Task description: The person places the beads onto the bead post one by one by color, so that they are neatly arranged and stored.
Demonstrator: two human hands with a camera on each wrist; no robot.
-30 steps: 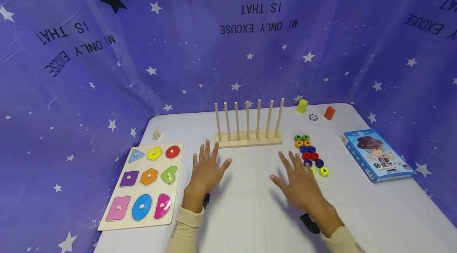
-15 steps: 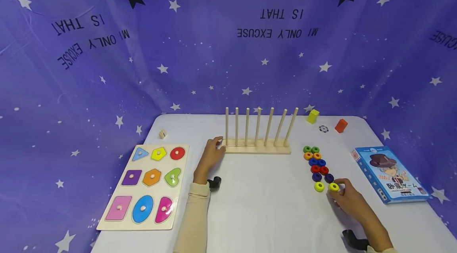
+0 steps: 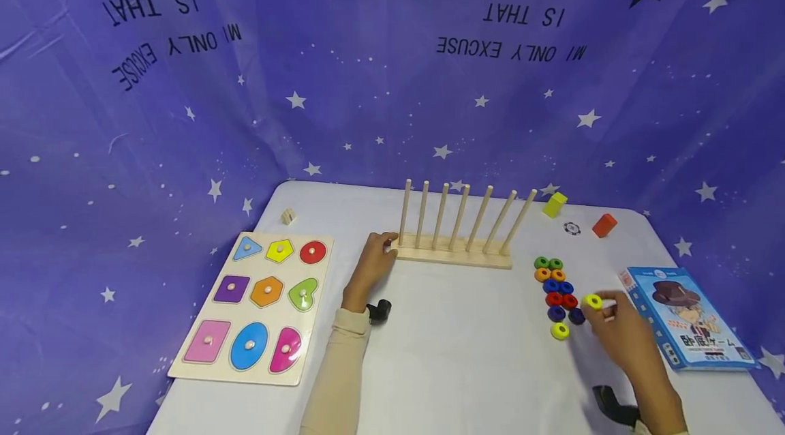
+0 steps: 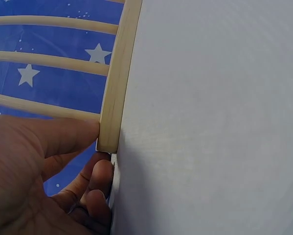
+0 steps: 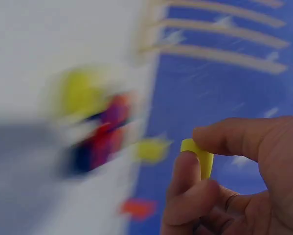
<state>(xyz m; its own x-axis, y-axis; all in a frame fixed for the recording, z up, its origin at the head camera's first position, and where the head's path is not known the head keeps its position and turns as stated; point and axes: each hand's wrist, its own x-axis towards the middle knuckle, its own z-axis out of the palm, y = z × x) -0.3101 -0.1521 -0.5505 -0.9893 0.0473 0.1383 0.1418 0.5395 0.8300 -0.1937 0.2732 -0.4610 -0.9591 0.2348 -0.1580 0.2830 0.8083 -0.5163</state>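
My left hand (image 3: 373,261) grips the left end of a wooden peg rack (image 3: 454,254), whose several upright dowels point up. In the left wrist view the thumb and fingers (image 4: 73,134) close on the corner of the rack's base (image 4: 116,93). My right hand (image 3: 622,329) pinches a yellow ring (image 3: 592,302) between thumb and fingers, raised above the table beside the bead rows. The ring (image 5: 205,161) also shows between the fingertips in the right wrist view. Paired green, orange, blue, red and dark blue rings lie on the cloth, with a single yellow ring (image 3: 560,331) at the near end.
A shape puzzle board (image 3: 257,305) with knobbed pieces lies at the left. A blue game box (image 3: 689,319) sits right of my right hand. Toward the back are a yellow block (image 3: 555,205), a red block (image 3: 604,225), a patterned chip (image 3: 572,228) and a small wooden cube (image 3: 288,216).
From hovering spread, my left hand went to the rack's left end and took hold. My right hand reached the near yellow ring, pinched it and lifted it off the table.
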